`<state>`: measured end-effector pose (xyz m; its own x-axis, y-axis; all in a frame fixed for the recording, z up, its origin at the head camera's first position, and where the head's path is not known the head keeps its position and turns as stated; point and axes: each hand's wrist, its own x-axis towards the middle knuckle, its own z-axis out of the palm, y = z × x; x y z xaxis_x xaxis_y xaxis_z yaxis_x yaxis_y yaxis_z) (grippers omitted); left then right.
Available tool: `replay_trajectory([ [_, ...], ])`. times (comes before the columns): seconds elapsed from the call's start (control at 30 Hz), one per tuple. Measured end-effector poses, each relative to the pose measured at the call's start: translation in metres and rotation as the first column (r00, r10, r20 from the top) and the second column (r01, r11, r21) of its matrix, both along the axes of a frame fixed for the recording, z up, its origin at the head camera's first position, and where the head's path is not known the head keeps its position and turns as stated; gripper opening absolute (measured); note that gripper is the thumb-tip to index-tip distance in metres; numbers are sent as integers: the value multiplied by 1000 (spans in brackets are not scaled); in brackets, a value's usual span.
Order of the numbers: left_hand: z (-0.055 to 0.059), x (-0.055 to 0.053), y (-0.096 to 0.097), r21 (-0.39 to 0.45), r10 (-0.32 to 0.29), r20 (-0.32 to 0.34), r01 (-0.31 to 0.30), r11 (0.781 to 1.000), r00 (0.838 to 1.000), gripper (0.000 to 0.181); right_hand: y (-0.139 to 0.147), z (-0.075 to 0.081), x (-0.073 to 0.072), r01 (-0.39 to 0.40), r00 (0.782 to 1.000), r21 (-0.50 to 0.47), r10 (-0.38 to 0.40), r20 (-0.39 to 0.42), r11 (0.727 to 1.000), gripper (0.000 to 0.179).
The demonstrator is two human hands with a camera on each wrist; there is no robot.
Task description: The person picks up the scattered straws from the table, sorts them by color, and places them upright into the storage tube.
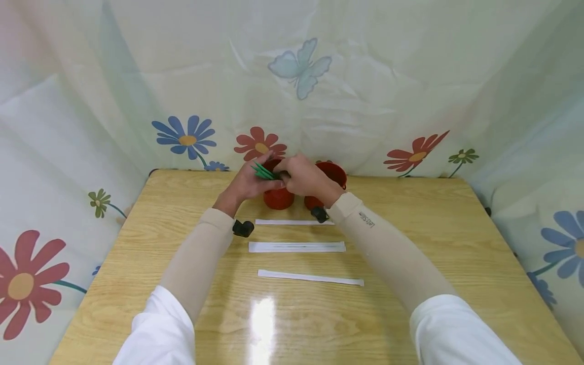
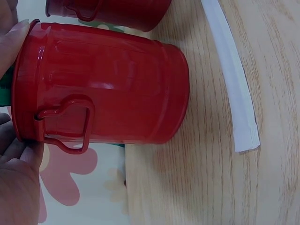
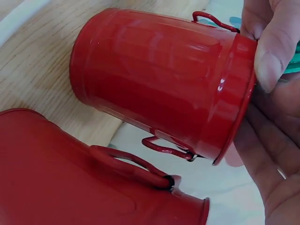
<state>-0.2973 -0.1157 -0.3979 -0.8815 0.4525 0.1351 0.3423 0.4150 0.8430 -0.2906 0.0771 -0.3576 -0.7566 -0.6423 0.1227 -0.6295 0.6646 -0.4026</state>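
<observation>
One curled right hand (image 1: 302,175) pinching green strips (image 1: 262,171), spread left hand (image 1: 248,181) at red bucket (image 1: 279,199), hold unclear.

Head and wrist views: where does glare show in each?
Head: a white glare patch on the table washes out some grain; left wrist: soft highlights on the left bucket's side; right wrist: small bright glints near that bucket's rim.

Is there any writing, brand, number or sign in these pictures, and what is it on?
"Let's Slim": dark letters on the beige right sleeve; small, so the apostrophe is unsure.
Middle white strip: a thin dark mark, too small to tell whether it is print.
Red pails: no writing on the sides that show.
</observation>
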Motion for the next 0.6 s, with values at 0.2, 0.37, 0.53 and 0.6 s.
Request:
replay_trajectory([
  [0.2,0,0,1,22,-4,2,4,1000,1000,86,8,4,9,-11,1000,-99,11,5,995,19],
  [0.37,-1,0,2,38,-4,21,3,999,1000,82,18,4,22,-16,1000,-189,18,9,982,17],
  [0.53,0,0,3,56,7,-10,-7,998,1000,79,28,3,38,-5,1000,-278,10,16,961,15],
  [0.6,-1,1,2,33,34,-9,-34,999,999,82,31,2,45,-19,1000,-298,23,9,954,15],
])
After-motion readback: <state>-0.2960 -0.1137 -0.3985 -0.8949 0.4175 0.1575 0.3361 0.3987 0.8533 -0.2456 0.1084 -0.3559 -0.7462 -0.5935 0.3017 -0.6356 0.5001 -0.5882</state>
